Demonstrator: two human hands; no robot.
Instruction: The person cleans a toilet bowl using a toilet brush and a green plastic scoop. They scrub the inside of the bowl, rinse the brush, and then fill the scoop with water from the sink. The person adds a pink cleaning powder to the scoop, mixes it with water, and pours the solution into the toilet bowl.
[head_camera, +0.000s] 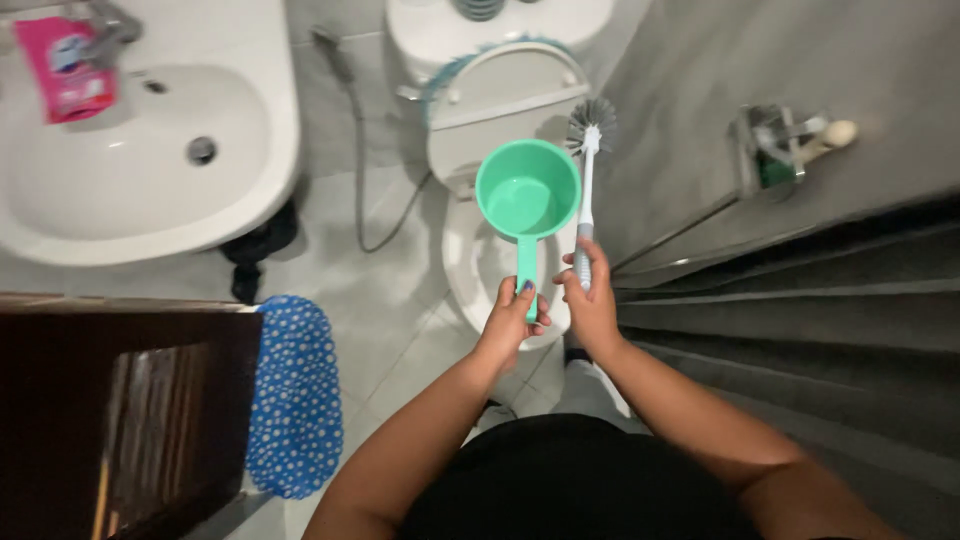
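left hand (512, 318): clamped round the handle of the green dipper (527, 192), fingers wrapped, thumb on the near side of the handle.
green dipper: held out over the toilet bowl (462, 262), bowl of the dipper facing up, roughly level, handle pointing back toward the body. Contents: looks like a little water inside, cannot say for sure.
right hand (591, 298): closed round the lower shaft of the toilet brush (588, 170), grip at the grey section of the handle.
toilet brush: held near upright, bristle head away from the body, just beside the dipper's right rim, at the level of the raised seat; touching the dipper or not, cannot tell.
hands: side by side, nearly touching, both above the front of the toilet bowl.
toilet: white, lid and seat (505, 95) raised against the tank, teal trim round the lid edge.
spray hose (361, 170): hanging on the wall left of the toilet, looped down to the floor tiles.
sink (140, 190): white basin at upper left, pink pouch (68, 68) resting by the tap.
floor: blue mat with white dots (295, 395) lying left of the legs, beside a dark wooden door (120, 400).
right side: grey wall with a metal holder (775, 150) mounted on it, contents blurred.
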